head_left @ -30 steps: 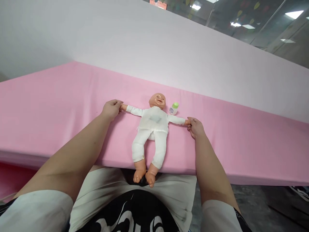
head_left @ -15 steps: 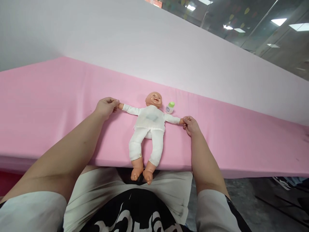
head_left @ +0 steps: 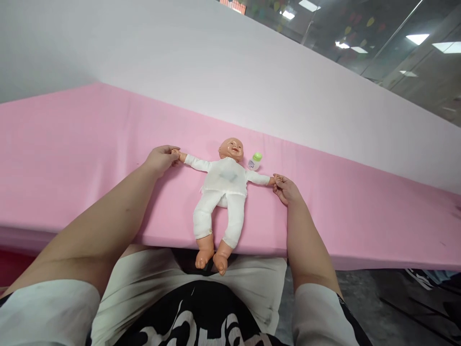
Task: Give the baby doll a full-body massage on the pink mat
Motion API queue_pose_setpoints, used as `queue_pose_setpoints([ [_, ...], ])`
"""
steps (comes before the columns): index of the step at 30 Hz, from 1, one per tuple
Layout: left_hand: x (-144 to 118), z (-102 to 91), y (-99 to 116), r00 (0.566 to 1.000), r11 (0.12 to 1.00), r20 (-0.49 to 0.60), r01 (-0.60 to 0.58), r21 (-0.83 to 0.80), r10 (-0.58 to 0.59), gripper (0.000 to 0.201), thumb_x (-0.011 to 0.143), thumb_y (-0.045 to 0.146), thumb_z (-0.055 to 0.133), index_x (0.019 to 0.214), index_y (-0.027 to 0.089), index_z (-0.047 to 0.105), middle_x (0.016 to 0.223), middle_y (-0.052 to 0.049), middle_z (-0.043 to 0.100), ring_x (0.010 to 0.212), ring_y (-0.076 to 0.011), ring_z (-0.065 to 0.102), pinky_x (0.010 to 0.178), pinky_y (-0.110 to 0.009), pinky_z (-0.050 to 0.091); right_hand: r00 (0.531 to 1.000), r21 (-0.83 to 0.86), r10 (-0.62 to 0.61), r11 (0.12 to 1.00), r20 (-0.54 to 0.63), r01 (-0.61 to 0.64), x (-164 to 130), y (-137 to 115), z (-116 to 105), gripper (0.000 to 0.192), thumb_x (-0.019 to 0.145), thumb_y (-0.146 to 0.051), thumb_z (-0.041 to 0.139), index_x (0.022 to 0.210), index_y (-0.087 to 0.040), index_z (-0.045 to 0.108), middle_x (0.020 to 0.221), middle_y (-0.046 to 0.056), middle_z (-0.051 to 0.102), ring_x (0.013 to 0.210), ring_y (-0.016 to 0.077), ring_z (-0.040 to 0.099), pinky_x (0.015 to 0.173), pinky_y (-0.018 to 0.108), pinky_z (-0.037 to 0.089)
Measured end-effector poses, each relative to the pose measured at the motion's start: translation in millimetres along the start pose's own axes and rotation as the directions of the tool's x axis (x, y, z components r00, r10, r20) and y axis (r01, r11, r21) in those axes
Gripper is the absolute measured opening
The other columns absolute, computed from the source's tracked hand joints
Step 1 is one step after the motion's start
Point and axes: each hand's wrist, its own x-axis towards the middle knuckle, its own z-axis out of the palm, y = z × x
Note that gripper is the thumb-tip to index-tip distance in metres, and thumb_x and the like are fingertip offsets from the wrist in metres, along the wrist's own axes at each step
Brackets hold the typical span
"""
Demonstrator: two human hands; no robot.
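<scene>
A baby doll with a white cloth body lies on its back, its head away from me and its feet over the near edge. Its arms are stretched out to both sides. My left hand is closed around the doll's hand on the left side. On the other side, my right hand pinches the doll's other hand between thumb and fingers. Beside the doll's head, to the right, is a small clear bottle with a green cap; neither hand touches it.
A pink padded surface runs across the view under the doll. Behind it rises a white wall, with glass panels above at the right. Dark metal bars show on the floor at lower right.
The view has shifted very slightly. Fingers of both my hands have moved a little, so more of the doll's hands shows. The doll's arms stay stretched out and the bottle stays put.
</scene>
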Motion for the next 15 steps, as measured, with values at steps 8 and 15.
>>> queue_pose_setpoints([
  [8,0,0.9,-3,0.998,0.997,-0.030,-0.061,0.055,0.063,0.020,0.074,0.028,0.083,0.086,0.020,0.069,0.067,-0.003,0.065,0.058,-0.0154,0.061,0.060,-0.029,0.053,0.997,-0.119,-0.050,0.992,-0.059,0.043,0,0,8,0.047,0.063,-0.045,0.097,0.085,-0.023,0.061,0.068,-0.004,0.062,0.051,0.0074,0.046,0.044,0.019,0.037],
  [15,6,2.0,-5,0.995,0.997,-0.091,-0.023,0.070,0.030,0.012,0.086,0.030,0.073,0.089,0.018,0.074,0.069,-0.005,0.067,0.059,-0.0159,0.061,0.059,-0.029,0.054,0.989,-0.211,-0.084,0.976,-0.123,0.056,0,1,13,0.050,0.079,-0.067,0.082,0.086,-0.021,0.067,0.050,-0.006,0.048,0.042,0.0080,0.035,0.038,0.021,0.028],
])
